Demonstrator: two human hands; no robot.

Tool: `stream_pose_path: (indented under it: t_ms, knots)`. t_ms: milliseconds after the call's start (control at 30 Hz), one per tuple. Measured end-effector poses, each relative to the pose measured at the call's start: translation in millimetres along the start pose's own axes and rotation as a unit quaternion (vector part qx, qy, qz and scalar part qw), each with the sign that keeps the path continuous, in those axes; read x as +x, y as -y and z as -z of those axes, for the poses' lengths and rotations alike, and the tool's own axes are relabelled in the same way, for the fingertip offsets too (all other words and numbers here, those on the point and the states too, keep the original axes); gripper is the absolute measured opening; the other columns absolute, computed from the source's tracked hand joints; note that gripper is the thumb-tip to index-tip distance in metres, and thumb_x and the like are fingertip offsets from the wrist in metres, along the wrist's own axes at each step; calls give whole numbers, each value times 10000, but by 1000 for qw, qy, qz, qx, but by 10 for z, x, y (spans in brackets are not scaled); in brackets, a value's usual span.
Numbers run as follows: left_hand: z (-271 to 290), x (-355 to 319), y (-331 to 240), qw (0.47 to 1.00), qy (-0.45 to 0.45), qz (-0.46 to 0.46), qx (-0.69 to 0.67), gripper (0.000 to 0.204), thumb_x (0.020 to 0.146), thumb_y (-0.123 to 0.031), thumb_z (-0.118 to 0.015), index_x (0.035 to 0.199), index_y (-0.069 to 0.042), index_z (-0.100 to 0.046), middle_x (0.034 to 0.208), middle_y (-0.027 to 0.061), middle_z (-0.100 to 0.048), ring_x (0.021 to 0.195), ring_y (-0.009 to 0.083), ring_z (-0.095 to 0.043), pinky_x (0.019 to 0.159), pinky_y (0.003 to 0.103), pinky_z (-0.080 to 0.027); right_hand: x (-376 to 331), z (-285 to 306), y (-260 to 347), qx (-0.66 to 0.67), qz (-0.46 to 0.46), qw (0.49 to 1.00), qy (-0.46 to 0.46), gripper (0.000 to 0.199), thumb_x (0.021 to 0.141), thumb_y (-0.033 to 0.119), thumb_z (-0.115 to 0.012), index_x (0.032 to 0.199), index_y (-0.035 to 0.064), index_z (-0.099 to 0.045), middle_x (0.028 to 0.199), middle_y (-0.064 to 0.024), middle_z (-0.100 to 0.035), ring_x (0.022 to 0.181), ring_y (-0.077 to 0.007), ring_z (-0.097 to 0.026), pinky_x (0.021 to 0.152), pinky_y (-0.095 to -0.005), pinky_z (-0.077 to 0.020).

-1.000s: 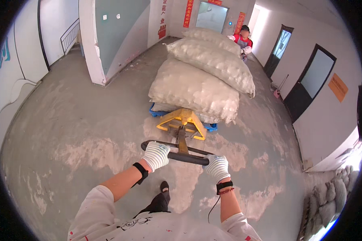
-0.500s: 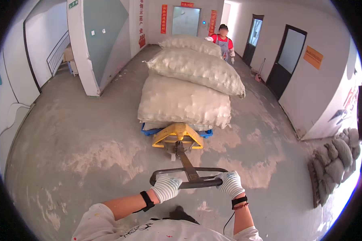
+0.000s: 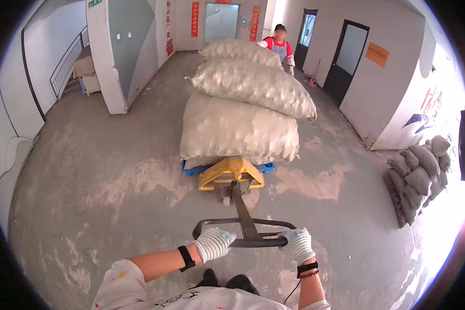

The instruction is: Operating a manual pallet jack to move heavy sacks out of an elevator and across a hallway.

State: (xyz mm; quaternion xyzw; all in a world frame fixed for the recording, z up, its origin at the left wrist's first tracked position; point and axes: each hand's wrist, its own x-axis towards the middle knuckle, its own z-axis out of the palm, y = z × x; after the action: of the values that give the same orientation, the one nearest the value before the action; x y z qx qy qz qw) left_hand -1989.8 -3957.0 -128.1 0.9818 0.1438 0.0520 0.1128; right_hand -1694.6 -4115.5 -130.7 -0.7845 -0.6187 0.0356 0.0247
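Observation:
Both my hands wear white striped knit gloves and grip the dark loop handle (image 3: 261, 242) of a yellow pallet jack (image 3: 236, 168). My left hand (image 3: 215, 244) is wrapped round the loop's left side, and my right hand (image 3: 297, 245) closes on its right corner. From the handle a steel bar runs forward to the jack's yellow frame. Beyond it, a blue pallet (image 3: 191, 169) carries large, lumpy whitish woven sacks, stacked unevenly: a bulky lower sack (image 3: 237, 129), a tilted middle sack (image 3: 250, 88) and a top one (image 3: 240, 53) behind.
A person (image 3: 281, 47) in a red top and grey apron stands behind the load on the right. Filled grey sandbags (image 3: 418, 173) are piled by the right wall. A wall corner (image 3: 118, 106) juts out at left. Dark-framed doors (image 3: 347, 62) line the right wall.
The sandbags and right wall have shifted up and left in view, while the doorway side at left shows more. The jack keeps its place before me; both of my shoes now show.

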Motion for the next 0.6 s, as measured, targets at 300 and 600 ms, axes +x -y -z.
stream_pose_path:
  t_ms: [300,600]
  knots:
    - [22,-551,-1386,1000,-17,-19,-9,349,842,-270,-736,1078,-17,-690,821,165,-712,752,366,-704,706,502,-549,-1478,290,-197,10,6,999,-41,174,740,309,-763,894,234,-794,817,-76,-757,823,-325,-729,827,-452,-533]
    - [782,-878,-1665,987,-93,-84,101,434,822,-299,-740,1126,-3,-652,774,145,-681,723,353,-678,673,483,-518,-1960,991,222,-5,-2,987,-158,202,727,319,-766,903,226,-802,773,-81,-744,757,-330,-718,741,-445,-557]
